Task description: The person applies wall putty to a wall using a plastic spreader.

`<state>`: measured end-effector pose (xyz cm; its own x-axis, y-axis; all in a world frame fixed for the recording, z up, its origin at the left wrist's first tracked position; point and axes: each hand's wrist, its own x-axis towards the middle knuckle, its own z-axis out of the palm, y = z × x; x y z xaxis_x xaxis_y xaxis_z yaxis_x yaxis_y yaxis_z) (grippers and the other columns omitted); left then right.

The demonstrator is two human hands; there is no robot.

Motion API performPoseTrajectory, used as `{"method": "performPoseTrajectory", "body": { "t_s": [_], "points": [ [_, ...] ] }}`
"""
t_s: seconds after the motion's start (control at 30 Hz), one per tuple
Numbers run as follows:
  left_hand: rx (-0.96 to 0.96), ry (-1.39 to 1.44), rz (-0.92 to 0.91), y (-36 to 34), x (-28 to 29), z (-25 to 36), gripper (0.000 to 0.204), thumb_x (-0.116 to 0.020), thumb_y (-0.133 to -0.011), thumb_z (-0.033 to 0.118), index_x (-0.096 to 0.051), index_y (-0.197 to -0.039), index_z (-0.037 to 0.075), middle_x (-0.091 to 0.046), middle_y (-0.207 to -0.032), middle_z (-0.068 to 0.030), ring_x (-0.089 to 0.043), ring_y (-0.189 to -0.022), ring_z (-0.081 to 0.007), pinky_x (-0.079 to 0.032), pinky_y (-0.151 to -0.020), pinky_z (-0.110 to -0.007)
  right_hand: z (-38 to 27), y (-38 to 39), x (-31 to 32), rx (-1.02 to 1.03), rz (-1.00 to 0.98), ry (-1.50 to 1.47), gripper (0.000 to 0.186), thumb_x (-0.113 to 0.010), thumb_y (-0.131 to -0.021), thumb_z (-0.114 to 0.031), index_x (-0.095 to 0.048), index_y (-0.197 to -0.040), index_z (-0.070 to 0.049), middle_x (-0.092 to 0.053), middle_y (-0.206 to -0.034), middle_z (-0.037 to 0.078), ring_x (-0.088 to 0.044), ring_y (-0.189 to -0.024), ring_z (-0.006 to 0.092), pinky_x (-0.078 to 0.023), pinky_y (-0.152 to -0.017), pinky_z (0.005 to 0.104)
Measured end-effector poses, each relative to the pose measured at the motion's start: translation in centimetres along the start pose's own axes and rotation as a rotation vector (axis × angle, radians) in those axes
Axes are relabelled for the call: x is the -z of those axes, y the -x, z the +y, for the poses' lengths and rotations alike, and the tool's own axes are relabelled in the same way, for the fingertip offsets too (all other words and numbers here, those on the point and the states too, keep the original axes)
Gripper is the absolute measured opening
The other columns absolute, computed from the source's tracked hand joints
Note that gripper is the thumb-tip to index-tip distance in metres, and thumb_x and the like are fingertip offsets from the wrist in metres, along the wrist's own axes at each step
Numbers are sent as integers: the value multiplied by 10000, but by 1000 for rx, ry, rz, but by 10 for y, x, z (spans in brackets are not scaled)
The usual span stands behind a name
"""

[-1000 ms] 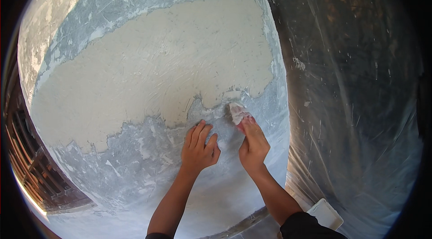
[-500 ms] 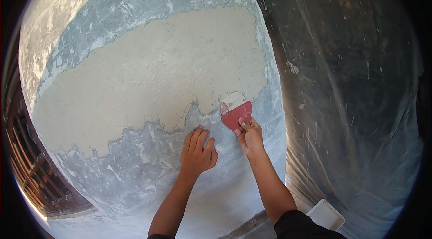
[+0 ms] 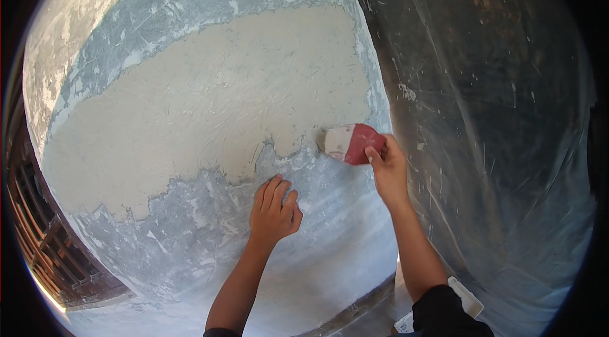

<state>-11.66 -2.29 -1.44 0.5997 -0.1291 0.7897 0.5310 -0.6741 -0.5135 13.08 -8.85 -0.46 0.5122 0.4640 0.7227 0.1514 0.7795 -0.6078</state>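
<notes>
My right hand grips a red putty scraper by its narrow end, thumb across its face. Pale filler coats the scraper's wide end, which points left and sits at or close to the lower right part of a light, freshly spread filler patch. Whether its edge touches the wall I cannot tell. Below the patch's ragged lower edge, my left hand rests against the blue-grey wall with fingers bent slightly, thumb apart and nothing held.
Dark plastic sheeting hangs to the right of the wall's edge. A white tray stands low at the right, partly hidden by my sleeve. At the far left is a brown wooden grille.
My right hand has moved right and slightly up, turning the scraper so its coated end points left instead of up. My left hand keeps its place on the wall.
</notes>
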Motion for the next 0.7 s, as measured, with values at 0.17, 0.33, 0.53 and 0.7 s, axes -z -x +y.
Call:
{"method": "performPoseTrajectory", "body": {
  "t_s": [0.17, 0.33, 0.53, 0.7],
  "points": [
    [1, -4, 1, -2, 0, 1, 300, -626, -697, 70, -554, -986, 36, -573, -1099, -152, -540, -1148, -362, -438, -952, -490, -17, -54, -9, 36, -260, 245, 180, -573, -914, -12, -564, -1093, 2, -656, -918, 128, -631, -855, 172, -481, -766, 310],
    [1, -6, -1, -2, 0, 2, 310, -627, -691, 69, -555, -991, 40, -571, -1098, -147, -542, -1144, -357, -434, -958, -484, 1, -85, -15, 63, -311, 303, 222, -571, -901, -17, -566, -1122, 6, -663, -925, 173, -632, -821, 221, -480, -768, 322],
    [2, -33, 5, 0, -2, 1, 321, -626, -686, 69, -555, -997, 40, -569, -1101, -145, -545, -1139, -354, -433, -956, -481, 6, -76, -10, 8, -191, 29, 264, -547, -902, 10, -562, -1166, 0, -652, -967, 113, -613, -885, 183, -464, -823, 288],
    [-1, -16, -10, -3, -1, 2, 325, -626, -687, 71, -558, -1003, 37, -568, -1101, -146, -546, -1137, -355, -433, -953, -481, 14, -67, -14, -89, -159, 308, 290, -510, -920, 46, -535, -1205, 5, -613, -1034, 59, -561, -968, 119, -430, -890, 257]
  ]
}}
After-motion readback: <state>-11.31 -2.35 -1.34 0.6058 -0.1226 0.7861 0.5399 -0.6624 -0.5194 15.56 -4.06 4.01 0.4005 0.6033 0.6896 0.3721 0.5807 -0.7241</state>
